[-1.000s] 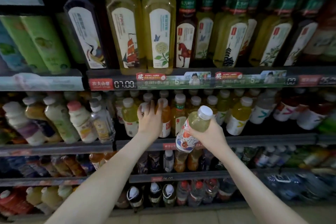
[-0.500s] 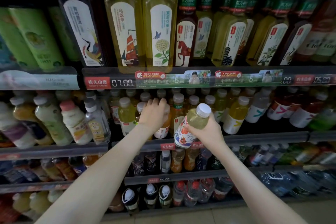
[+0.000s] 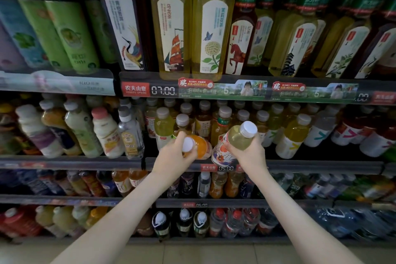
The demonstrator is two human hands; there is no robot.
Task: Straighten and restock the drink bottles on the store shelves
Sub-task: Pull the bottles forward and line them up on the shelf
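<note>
Head view: both my hands are at the front of the middle shelf point(image 3: 300, 165), each wrapped round a drink. My left hand point(image 3: 171, 156) grips the orange bottle point(image 3: 200, 146) at its neck, tipped so its white cap faces me. Its base sits at the shelf's front edge, and I cannot tell whether it rests there or hangs clear. My right hand point(image 3: 248, 154) clasps the pale green bottle point(image 3: 237, 139) round its flowered label, tilted, cap up and to the right, just in front of the shelf rail and beside the orange one.

I judge the job partly done. The tall tea bottles point(image 3: 171, 28) above stand upright and face out, and the rows behind my hands look filled. These two bottles have no slot yet. The mixed bottles point(image 3: 102, 133) to the left lean unevenly and want straightening, and the lower shelves look untidy too.
</note>
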